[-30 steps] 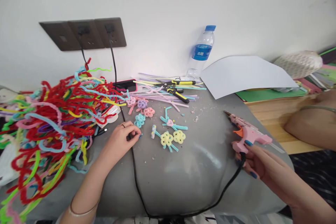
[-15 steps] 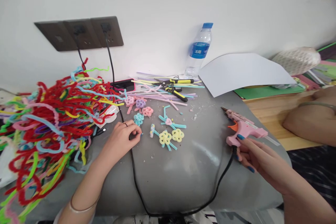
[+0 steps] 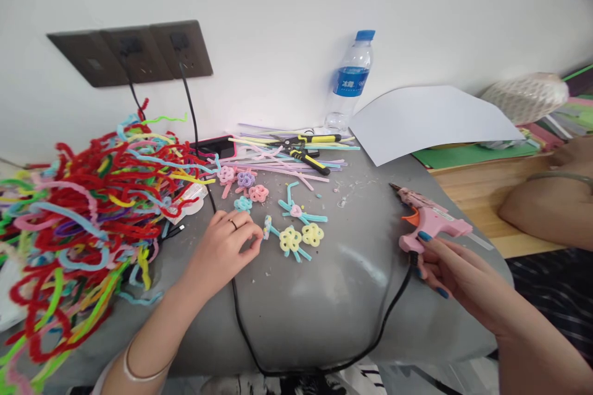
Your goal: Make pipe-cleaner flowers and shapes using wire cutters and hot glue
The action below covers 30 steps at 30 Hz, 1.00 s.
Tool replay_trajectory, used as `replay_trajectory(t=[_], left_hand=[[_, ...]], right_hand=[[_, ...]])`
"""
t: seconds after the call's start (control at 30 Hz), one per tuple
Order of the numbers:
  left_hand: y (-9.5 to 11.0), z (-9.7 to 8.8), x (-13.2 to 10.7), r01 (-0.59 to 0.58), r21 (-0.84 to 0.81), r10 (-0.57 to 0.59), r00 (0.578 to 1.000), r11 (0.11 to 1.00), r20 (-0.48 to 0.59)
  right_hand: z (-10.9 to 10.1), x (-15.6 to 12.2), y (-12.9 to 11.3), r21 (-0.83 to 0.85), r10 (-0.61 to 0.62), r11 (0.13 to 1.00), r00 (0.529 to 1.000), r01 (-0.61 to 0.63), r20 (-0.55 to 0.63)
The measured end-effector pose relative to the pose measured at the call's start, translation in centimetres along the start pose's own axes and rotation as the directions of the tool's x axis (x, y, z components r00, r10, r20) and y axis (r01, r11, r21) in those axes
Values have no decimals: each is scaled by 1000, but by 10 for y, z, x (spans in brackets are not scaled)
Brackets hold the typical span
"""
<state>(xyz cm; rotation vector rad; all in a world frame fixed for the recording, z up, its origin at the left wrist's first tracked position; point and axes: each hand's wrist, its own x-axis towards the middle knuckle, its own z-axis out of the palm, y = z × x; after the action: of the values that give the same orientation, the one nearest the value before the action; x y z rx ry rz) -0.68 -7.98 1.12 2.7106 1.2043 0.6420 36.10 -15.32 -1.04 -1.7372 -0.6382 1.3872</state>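
My left hand (image 3: 225,248) rests on the grey table cover (image 3: 324,302), fingers curled and pinched together over the black cable (image 3: 241,321). Its fingertips sit right beside a small flower on a blue stem (image 3: 267,226); what they pinch, if anything, I cannot make out. Pastel pipe-cleaner flowers lie just past it: two yellow ones (image 3: 301,237), a blue piece with a pink heart (image 3: 296,210), and pink and purple ones (image 3: 245,182). My right hand (image 3: 451,278) grips the handle of a pink hot glue gun (image 3: 430,222), whose nozzle points left and away.
A big tangle of coloured pipe cleaners (image 3: 78,210) fills the left. Straight pastel stems and yellow-handled pliers (image 3: 308,157) lie at the back by a phone (image 3: 215,147), a water bottle (image 3: 349,83) and white paper (image 3: 430,120). Wall sockets (image 3: 134,52). Another person's arm (image 3: 542,210) at right.
My left hand has slid right, up to the small blue-stemmed flower. My right hand and the glue gun have barely shifted. The view tilted slightly.
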Motion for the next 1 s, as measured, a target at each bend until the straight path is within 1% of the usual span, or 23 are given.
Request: replay_trajectory(t=[0.1,0.23,0.67,0.83,1.0], left_hand=[[2,1,2,-39,74,39,999,997,3],[3,3,3,-46,133,47,999,990,-4],[8,5,5,-69,168,69,998,983,5],[9,1,5,-41,176,34,998,984,44],[6,-8,-1,32,108,-37,998,994,45]], right_hand=[[-2,0,1,7,-1,1000,1000,1,8],[-4,0,2,11,6,1000,1000,-6,6],[-4,1,2,7,-7,1000,1000,6,30],[-3,-2,1,0,-20,1000,999,20,32],[-5,-1,2,-3,-25,1000,999,25,29]])
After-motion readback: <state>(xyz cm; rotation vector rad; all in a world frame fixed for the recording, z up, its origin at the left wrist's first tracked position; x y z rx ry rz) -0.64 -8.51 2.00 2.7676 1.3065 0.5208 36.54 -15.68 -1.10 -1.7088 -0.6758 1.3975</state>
